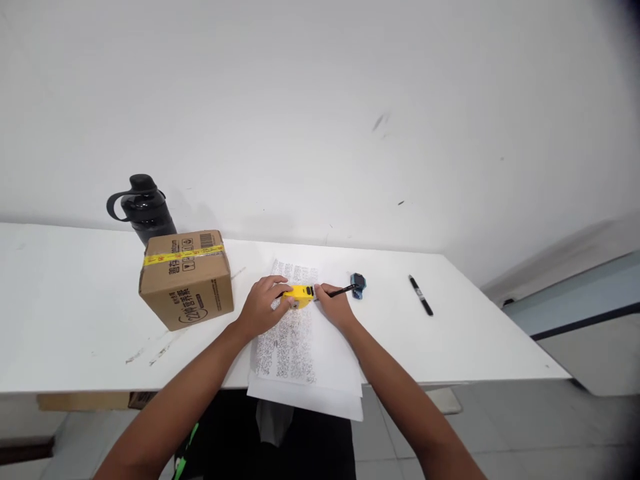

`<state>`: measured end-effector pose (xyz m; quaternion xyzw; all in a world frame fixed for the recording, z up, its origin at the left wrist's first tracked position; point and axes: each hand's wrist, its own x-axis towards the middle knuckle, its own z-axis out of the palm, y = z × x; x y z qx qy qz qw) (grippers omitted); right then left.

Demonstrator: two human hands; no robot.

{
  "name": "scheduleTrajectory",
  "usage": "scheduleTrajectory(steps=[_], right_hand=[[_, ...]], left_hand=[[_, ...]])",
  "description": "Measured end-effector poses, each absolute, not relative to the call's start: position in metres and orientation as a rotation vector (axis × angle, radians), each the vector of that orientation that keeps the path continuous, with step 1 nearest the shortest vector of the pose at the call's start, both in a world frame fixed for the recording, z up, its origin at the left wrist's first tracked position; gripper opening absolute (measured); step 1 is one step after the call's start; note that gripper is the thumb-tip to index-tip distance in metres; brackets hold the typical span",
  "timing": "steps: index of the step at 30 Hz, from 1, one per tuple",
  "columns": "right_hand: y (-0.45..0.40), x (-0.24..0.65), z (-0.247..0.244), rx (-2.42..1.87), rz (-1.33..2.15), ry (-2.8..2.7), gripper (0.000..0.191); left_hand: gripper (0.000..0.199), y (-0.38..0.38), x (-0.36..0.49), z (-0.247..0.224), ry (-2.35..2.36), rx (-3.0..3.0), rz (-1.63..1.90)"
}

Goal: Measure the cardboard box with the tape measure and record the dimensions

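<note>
My left hand (263,305) is closed around the left end of a yellow tape measure (300,295), over a sheet covered with handwriting (287,347). Just right of the tape measure, my right hand (333,303) pinches a black pen (344,291), which points out to the right. The right fingertips are at the tape measure's right end; whether they grip part of it is too small to tell. Under the written sheet lie further white sheets (340,393), which reach past the table's front edge.
A taped cardboard box (187,283) stands left of the papers, with a black bottle (147,210) behind it. To the right lie a small blue and black object (359,285) and a black marker (421,295) on the white table (470,340). A wall rises behind.
</note>
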<state>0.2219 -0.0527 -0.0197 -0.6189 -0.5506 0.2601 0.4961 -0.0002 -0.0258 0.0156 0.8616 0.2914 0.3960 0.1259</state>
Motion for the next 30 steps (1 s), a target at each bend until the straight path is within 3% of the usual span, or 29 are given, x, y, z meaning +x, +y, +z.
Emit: scheduleTrajectory(steps=[30], right_hand=[[-0.0544,0.222,-0.0216,-1.615,0.495,-1.26,0.041]], left_hand=[[0.026,-0.0269,-0.0072,0.0212,1.019,2.375,1.224]])
